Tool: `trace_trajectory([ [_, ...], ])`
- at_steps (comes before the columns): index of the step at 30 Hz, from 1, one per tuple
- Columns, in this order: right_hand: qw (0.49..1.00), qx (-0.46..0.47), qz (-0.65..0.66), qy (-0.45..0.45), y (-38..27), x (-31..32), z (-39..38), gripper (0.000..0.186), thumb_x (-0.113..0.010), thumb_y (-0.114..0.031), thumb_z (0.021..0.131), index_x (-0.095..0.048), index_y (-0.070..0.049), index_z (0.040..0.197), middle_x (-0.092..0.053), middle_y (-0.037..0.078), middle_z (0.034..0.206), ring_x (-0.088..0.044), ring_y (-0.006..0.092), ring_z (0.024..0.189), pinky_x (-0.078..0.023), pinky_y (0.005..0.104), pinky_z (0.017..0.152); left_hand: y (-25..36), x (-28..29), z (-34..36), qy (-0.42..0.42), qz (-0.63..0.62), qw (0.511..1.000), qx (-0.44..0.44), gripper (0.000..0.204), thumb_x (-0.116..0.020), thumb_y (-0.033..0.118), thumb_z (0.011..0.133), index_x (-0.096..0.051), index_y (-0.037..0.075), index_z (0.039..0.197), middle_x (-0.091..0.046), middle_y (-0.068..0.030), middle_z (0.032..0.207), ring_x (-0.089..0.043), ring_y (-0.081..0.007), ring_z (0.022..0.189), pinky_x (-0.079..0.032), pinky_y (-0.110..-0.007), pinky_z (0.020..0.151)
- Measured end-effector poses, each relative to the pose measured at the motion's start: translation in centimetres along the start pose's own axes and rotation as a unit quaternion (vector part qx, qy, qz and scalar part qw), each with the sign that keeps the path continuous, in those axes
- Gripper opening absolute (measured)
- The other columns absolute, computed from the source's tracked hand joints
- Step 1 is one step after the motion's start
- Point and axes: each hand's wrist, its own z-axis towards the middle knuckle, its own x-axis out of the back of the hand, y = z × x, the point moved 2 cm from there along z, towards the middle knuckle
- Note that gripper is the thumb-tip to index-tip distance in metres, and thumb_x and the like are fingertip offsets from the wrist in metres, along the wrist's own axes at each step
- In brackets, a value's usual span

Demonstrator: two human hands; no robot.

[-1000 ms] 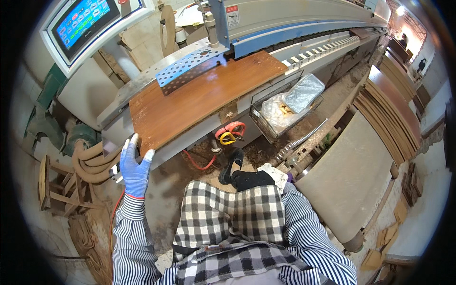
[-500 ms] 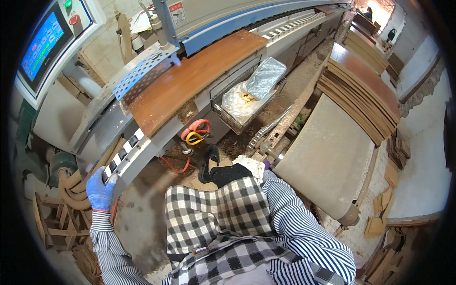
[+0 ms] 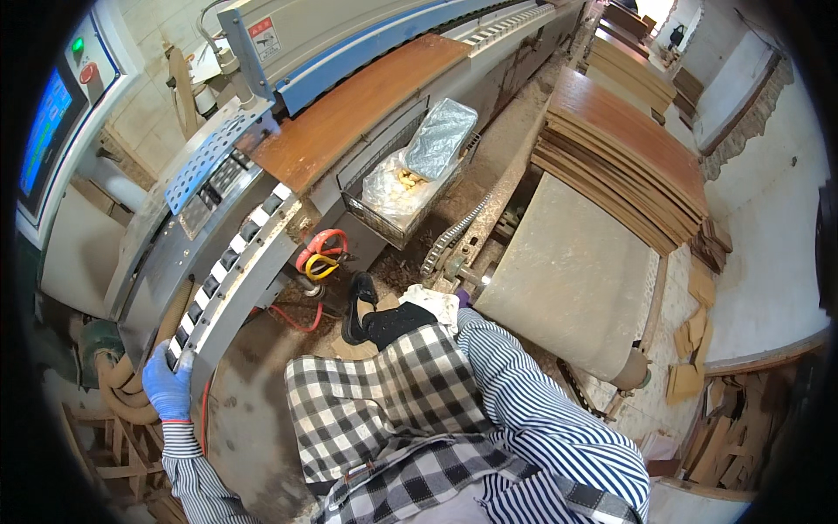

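My left hand, in a blue glove, grips the near end of a roller rail at the left. A brown wooden panel lies farther up the machine, partly under its blue-edged housing. My right hand, in a purple glove, is mostly hidden at the end of my sleeve, beside a white cloth and the roller of a belt conveyor; its fingers are not clear. Red and yellow looped items hang below the rail.
A touchscreen panel stands at the upper left. A wire basket holds bags. Stacked panels sit on the conveyor at the right. Brown hoses and a wooden frame are low at the left; my checked apron covers my lap.
The panel has slid away along the machine, uncovering the roller rail. My left hand has left the panel's corner and moved down and left onto the rail. The whole view has shifted.
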Motion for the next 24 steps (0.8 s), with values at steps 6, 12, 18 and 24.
trace_trajectory([
  [6,0.999,-0.039,0.006,0.004,0.2,-0.5,-0.4,0.036,-0.057,-0.03,0.079,-0.062,-0.009,0.108,-0.059,0.012,0.11,-0.055,0.0312,0.105,-0.04,0.0374,0.093,0.5,0.0,0.1,-0.02,0.008,0.999,0.023,0.055,-0.074,0.039,0.08,-0.062,-0.003,0.113,-0.066,-0.0165,0.089,-0.064,-0.026,0.081,-0.05,-0.036,0.075],
  [12,0.997,-0.076,0.015,0.015,0.5,-1.0,-1.0,0.034,-0.056,-0.029,0.08,-0.063,-0.009,0.107,-0.06,0.013,0.109,-0.055,0.0322,0.103,-0.041,0.0382,0.091,1.1,0.2,0.5,-0.036,0.012,0.999,0.033,0.054,-0.071,0.041,0.083,-0.062,-0.003,0.114,-0.067,-0.0157,0.09,-0.063,-0.0247,0.08,-0.049,-0.036,0.075],
  [18,0.993,-0.109,0.028,0.02,0.8,-1.5,-1.6,0.032,-0.056,-0.028,0.081,-0.063,-0.009,0.105,-0.06,0.013,0.108,-0.056,0.0331,0.102,-0.042,0.039,0.089,-1.2,-1.0,0.2,-0.003,-0.008,1.0,0.014,0.055,-0.07,0.04,0.085,-0.061,-0.004,0.118,-0.068,-0.0186,0.099,-0.065,-0.0268,0.089,-0.05,-0.036,0.082],
  [24,0.988,-0.145,0.041,0.024,1.1,-2.2,-2.3,0.03,-0.055,-0.028,0.082,-0.064,-0.009,0.104,-0.061,0.014,0.106,-0.057,0.0341,0.101,-0.043,0.0398,0.087,-0.2,-0.5,0.3,-0.034,0.03,0.998,0.035,0.056,-0.07,0.038,0.087,-0.059,-0.007,0.119,-0.068,-0.0201,0.102,-0.065,-0.0275,0.092,-0.05,-0.037,0.084],
])
